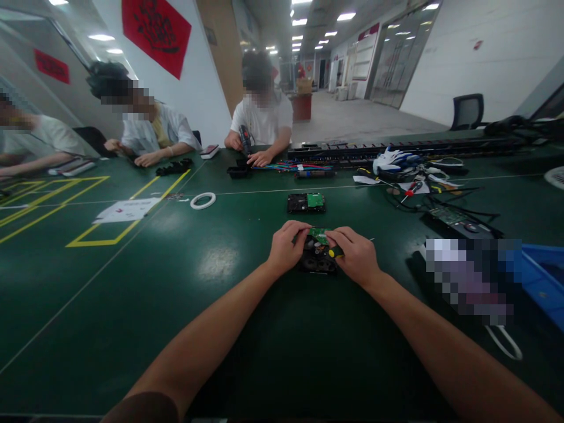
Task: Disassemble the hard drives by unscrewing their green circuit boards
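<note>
In front of me a green circuit board [320,234] is tilted up over the far part of an open black device housing [318,265]. My left hand [287,249] pinches the board's left end between thumb and fingers. At the other end, my right hand [356,254] has its fingertips on the board. Tucked in that same hand is a screwdriver [335,252] with a yellow and black handle, its thin shaft showing past the knuckles. Small parts inside the housing are too small to make out. Just beyond lies a second black device [294,204] with a green board.
A white ring [203,201] and a paper sheet [127,210] lie left. To the right are a red screwdriver [413,188], gloves [393,160], cables, another opened device [458,220] and a blue bin [544,276]. Across the table a person holds a power screwdriver [245,140]; others sit left.
</note>
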`<state>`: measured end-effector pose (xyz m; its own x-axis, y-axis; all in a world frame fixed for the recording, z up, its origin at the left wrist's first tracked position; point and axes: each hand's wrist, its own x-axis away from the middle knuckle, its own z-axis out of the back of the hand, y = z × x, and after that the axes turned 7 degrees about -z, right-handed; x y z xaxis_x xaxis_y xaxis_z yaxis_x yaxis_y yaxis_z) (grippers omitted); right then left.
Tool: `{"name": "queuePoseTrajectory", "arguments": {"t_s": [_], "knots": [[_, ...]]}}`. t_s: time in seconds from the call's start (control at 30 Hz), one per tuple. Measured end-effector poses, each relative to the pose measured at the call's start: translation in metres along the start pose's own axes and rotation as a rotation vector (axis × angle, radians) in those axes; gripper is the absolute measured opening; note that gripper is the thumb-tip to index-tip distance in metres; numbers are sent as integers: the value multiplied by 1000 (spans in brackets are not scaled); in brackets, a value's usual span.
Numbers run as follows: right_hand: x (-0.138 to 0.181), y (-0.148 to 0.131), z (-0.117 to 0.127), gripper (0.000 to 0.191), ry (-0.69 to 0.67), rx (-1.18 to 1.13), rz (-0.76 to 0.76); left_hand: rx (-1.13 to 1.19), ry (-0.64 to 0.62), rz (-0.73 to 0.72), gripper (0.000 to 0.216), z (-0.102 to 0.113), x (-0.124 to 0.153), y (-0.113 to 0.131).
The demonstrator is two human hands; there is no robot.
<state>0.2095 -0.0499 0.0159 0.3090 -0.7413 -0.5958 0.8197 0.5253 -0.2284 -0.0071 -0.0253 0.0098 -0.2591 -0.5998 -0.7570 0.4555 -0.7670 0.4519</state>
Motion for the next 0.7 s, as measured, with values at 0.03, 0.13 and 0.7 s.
{"name": "queuePoseTrajectory", "arguments": {"t_s": [0.03, 0.13, 0.7], "knots": [[0, -2, 0, 27, -3, 5, 12, 14, -4, 4, 15, 1, 0, 2], [2, -6, 0, 26, 0, 6, 18, 50, -20, 49, 12, 0, 1, 8], [5, -7, -3, 16, 119, -165, 102, 297, -66, 231, 10, -9, 3, 33]]}}
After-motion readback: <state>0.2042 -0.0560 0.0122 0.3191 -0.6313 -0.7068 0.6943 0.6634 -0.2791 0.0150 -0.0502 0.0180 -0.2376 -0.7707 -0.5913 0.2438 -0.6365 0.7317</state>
